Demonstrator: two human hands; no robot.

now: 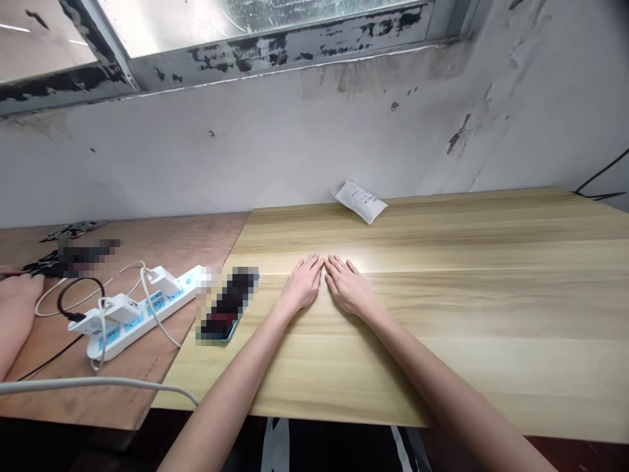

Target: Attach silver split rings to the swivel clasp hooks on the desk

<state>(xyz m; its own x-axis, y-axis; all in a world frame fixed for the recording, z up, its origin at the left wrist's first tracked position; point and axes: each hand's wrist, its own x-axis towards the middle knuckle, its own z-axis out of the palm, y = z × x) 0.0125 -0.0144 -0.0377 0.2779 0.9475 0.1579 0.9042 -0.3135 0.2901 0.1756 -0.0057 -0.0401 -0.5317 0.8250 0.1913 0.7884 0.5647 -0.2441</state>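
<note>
My left hand (303, 283) and my right hand (350, 286) lie flat and empty, palms down, on a pale wood table (496, 314) at lower centre, fingers loosely together, the fingertips of each almost meeting. Just left of them lies a phone (227, 305) in a blue case, its screen pixelated, and it is the nearest object to my hands. A white sealed packet (359, 202) rests well ahead at upper centre, close to a stained white wall (255, 147). At left, a white and blue power strip (168, 299) with plugged-in adapters sits on a brown plywood board (201, 242), and another person's forearm (14, 321) enters at the left edge.
</note>
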